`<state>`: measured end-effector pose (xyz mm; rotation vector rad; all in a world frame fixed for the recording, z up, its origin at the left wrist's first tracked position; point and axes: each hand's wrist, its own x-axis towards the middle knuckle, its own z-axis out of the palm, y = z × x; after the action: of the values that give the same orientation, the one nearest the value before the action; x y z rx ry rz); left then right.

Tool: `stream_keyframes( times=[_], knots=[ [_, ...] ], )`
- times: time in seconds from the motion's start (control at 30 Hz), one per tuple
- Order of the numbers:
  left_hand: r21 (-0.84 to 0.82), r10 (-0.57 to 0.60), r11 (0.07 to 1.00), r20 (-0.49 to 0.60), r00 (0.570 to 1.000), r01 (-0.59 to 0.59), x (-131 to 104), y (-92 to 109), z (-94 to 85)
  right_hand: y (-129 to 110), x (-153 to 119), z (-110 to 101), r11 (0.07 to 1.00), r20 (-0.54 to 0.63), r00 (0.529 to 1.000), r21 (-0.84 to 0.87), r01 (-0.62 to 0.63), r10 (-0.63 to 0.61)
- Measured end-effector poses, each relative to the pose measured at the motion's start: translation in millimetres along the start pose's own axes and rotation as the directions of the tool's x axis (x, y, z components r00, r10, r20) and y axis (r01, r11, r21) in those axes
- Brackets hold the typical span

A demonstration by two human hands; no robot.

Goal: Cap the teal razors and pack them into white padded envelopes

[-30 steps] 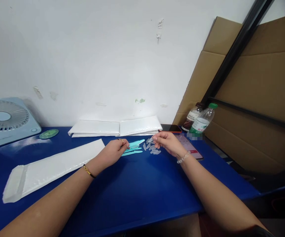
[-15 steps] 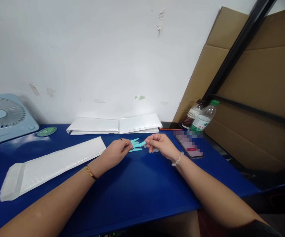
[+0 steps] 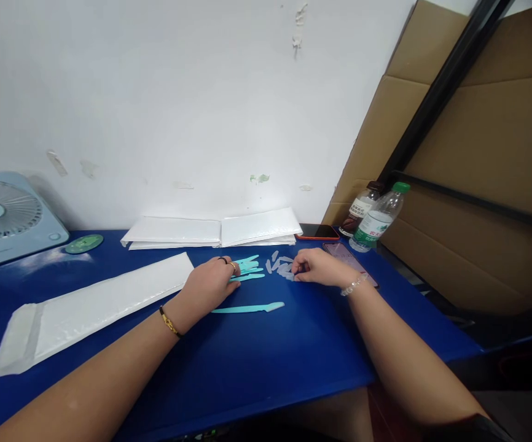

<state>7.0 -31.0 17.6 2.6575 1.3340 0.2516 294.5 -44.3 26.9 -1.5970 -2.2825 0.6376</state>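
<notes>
Slim, smooth turquoise plastic sticks [image 3: 249, 265] lie in a loose, overlapping bunch at the fingertips of the left hand [image 3: 211, 283]. Its fingers are bent and drawn close together over the near ends; whether they pinch one is hidden. One lone turquoise stick [image 3: 246, 309] lies flat on the table, nearer the person than the bunch, its long axis running left to right and its wider, whitish tip pointing right. The bunched sticks point mostly right too, slightly fanned.

Just right of them is a scatter of small, translucent, flat elongated pieces [image 3: 281, 267], lying at mixed angles. The right hand [image 3: 319, 267] is at their right edge, thumb and forefinger bent with a narrow space between; I cannot tell whether they hold a piece.

A long white padded mailer [image 3: 109, 307], slightly puckered, slants from lower left to upper right, its flap end at lower left. More white mailers [image 3: 171, 232] lie along the wall [image 3: 155, 110], which is white and marked by peeled patches. The table [image 3: 266, 356] is glossy deep blue. A pale blue fan [image 3: 5, 215] leans at left beside a green disc [image 3: 84, 244]; two phones [image 3: 317, 231], two plastic bottles [image 3: 379, 221] and creased brown cardboard [image 3: 491, 135] are at right.
</notes>
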Motion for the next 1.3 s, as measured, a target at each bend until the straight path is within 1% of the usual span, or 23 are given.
stream_keyframes(
  times=[0.1, 0.2, 0.3, 0.4, 0.5, 0.6, 0.7, 0.83, 0.97, 1.03, 1.1, 1.2, 1.23, 1.27, 1.3],
  knots=[
    [0.055, -0.011, 0.998, -0.003, 1.0, 0.011, 0.5, -4.3, -1.5, -3.9, 1.7, 5.4, 1.0, 0.073, 0.997, -0.005, 0.007, -0.007],
    [0.026, -0.01, 1.0, 0.027, 1.0, 0.009, 0.1, -4.0, -0.2, -11.3, 2.0, 11.6, 0.997, 0.112, 0.994, 0.077, 0.013, -0.021],
    [-0.031, -0.014, 0.999, 0.044, 0.999, 0.016, -0.1, -2.6, 2.6, -18.6, 1.2, 15.0, 0.978, 0.1, 0.993, 0.203, 0.045, -0.067],
    [-0.095, -0.029, 0.995, 0.078, 0.997, 0.037, 0.2, -1.9, 3.4, -22.3, 0.9, 14.8, 0.946, 0.078, 0.994, 0.322, 0.044, -0.072],
    [-0.148, -0.043, 0.987, 0.122, 0.992, 0.061, 1.1, -2.0, 2.0, -22.5, 1.9, 13.1, 0.922, 0.07, 0.996, 0.386, 0.023, -0.054],
    [-0.198, -0.051, 0.978, 0.099, 0.994, 0.07, 1.8, -3.3, 1.1, -21.9, 2.7, 12.7, 0.905, 0.081, 0.996, 0.425, 0.001, -0.039],
    [-0.238, -0.053, 0.969, 0.075, 0.996, 0.07, 2.0, -5.9, 1.7, -22.1, 2.8, 13.6, 0.905, 0.076, 0.996, 0.425, 0.002, -0.038],
    [-0.267, -0.052, 0.961, 0.09, 0.995, 0.074, 2.4, -7.6, 3.2, -23.3, 3.2, 16.2, 0.916, 0.067, 0.997, 0.401, 0.018, -0.048],
    [-0.301, -0.04, 0.951, 0.114, 0.993, 0.073, 1.5, -1.6, 1.2, -27.9, 3.7, 20.4, 0.907, 0.081, 0.993, 0.419, 0.047, -0.089],
    [-0.323, -0.022, 0.944, 0.153, 0.988, 0.071, -0.2, 4.4, -1.5, -32.1, 3.0, 22.2, 0.899, 0.116, 0.988, 0.436, 0.043, -0.103],
    [-0.339, 0.007, 0.939, 0.201, 0.979, 0.063, -2.4, 10.5, -4.3, -36.2, 1.6, 23.0, 0.897, 0.176, 0.978, 0.442, 0.026, -0.115],
    [-0.333, 0.048, 0.942, 0.255, 0.966, 0.042, -3.9, 14.1, -6.1, -38.5, 0.2, 22.9, 0.9, 0.291, 0.945, 0.436, 0.008, -0.149],
    [-0.322, 0.048, 0.946, 0.253, 0.966, 0.037, -3.6, 12.8, -5.7, -37.7, 0.4, 22.9, 0.907, 0.291, 0.944, 0.421, 0.022, -0.157],
    [-0.302, 0.039, 0.953, 0.23, 0.972, 0.033, -2.8, 10.2, -4.8, -36.2, 0.9, 23.2, 0.92, 0.259, 0.953, 0.39, 0.045, -0.156],
    [-0.267, 0.019, 0.963, 0.182, 0.983, 0.031, -1.6, 6.4, -3.5, -34.1, 1.9, 23.7, 0.938, 0.193, 0.971, 0.34, 0.072, -0.144]
  ],
)
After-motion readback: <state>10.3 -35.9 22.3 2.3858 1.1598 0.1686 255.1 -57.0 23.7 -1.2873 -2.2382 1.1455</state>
